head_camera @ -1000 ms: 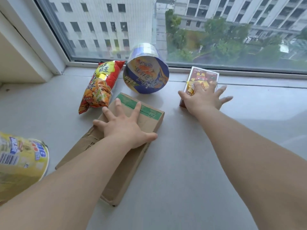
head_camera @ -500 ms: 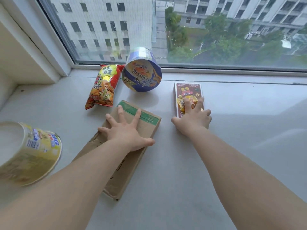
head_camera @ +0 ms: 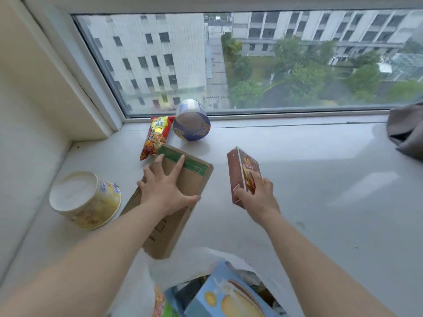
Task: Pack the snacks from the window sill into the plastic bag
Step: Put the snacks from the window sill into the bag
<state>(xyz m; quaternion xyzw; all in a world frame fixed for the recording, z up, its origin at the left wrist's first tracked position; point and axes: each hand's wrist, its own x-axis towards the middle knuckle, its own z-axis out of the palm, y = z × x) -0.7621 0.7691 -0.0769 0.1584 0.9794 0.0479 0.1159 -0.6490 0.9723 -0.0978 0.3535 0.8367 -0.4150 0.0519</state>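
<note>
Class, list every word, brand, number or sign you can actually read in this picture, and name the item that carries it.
"旺旺": yellow characters at the top of the red snack packet.
Large characters lower on that packet: too blurred to read.
Blue noodle cup: print too blurred.
Yellow cup: blue logo and label, unreadable.
Small red box in the right hand: text too small.
Cardboard box under the left hand: printed marks, illegible.
Blue box in the plastic bag: no readable text.

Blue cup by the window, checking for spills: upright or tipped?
Tipped: the blue cup lies on its side on the sill, one round end facing the camera.
</note>
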